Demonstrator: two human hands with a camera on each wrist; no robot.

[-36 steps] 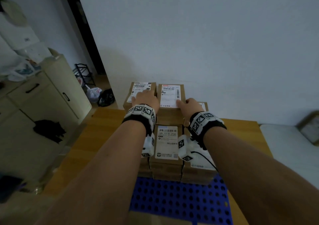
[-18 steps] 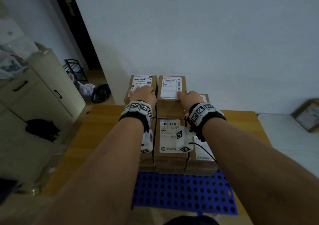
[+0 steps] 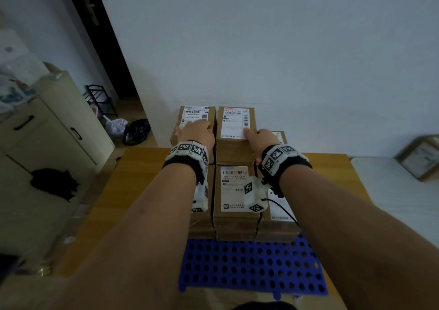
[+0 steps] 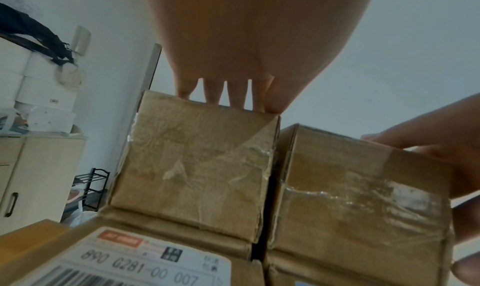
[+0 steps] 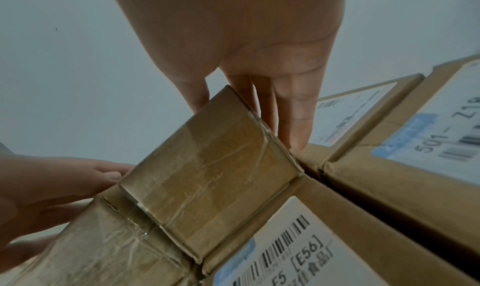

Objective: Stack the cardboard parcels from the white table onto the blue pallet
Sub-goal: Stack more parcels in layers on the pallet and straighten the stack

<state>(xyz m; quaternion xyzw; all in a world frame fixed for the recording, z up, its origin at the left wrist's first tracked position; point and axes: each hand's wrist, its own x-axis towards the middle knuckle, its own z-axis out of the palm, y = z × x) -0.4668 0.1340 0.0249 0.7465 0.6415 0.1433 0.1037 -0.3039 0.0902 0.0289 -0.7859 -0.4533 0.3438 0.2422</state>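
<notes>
Cardboard parcels stand in stacks on the far half of the blue pallet [image 3: 251, 269]. Two taller stacks at the back end in a left parcel [image 3: 194, 113] [image 4: 197, 167] and a middle parcel [image 3: 235, 122] [image 5: 207, 177]. My left hand [image 3: 196, 131] [image 4: 226, 93] lies on the left parcel's top with its fingers straight. My right hand [image 3: 259, 136] [image 5: 259, 109] straddles the middle parcel's right top edge, thumb on the label and straight fingers down the side. A lower parcel [image 3: 234, 191] lies in front between my wrists.
The pallet rests on a wooden platform [image 3: 142, 179] against a white wall. A cream cabinet [image 3: 59, 131], a black rack [image 3: 99, 100] and bags [image 3: 135, 131] on the floor are at the left. A white surface [image 3: 392, 191] and a framed picture [image 3: 420, 157] are at the right.
Both hands stay on the two back parcels, shifted only slightly. The head view has tilted down and shows more of the pallet.
</notes>
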